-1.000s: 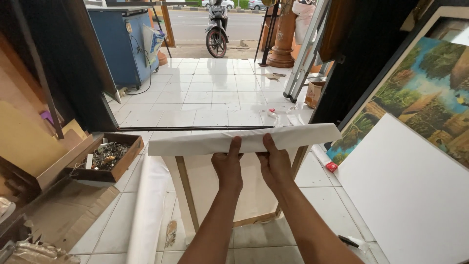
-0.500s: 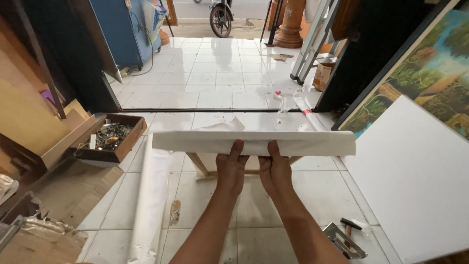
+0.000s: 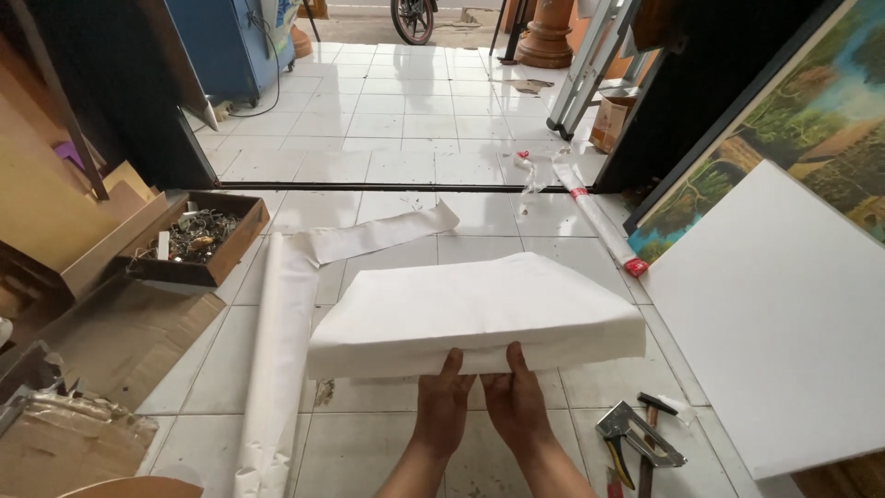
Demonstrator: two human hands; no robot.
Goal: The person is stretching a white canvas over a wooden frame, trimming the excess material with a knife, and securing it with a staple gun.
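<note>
A flat rectangular frame wrapped in white canvas [image 3: 475,312] lies level over the tiled floor, its covered face up and tilted away from me. My left hand [image 3: 441,402] and my right hand [image 3: 514,398] sit side by side at the middle of its near edge, thumbs up against the white side. Both hands grip that edge from below.
A long roll of white canvas [image 3: 277,369] lies on the floor at the left. A brown box of metal bits [image 3: 198,238] sits further left. A staple gun [image 3: 627,429] and hammer [image 3: 650,429] lie at the lower right beside a large white canvas panel [image 3: 784,314].
The wrapped frame has tipped from edge-on to flat, so its white top face now shows. My view has dropped lower, and the hands came nearer to me.
</note>
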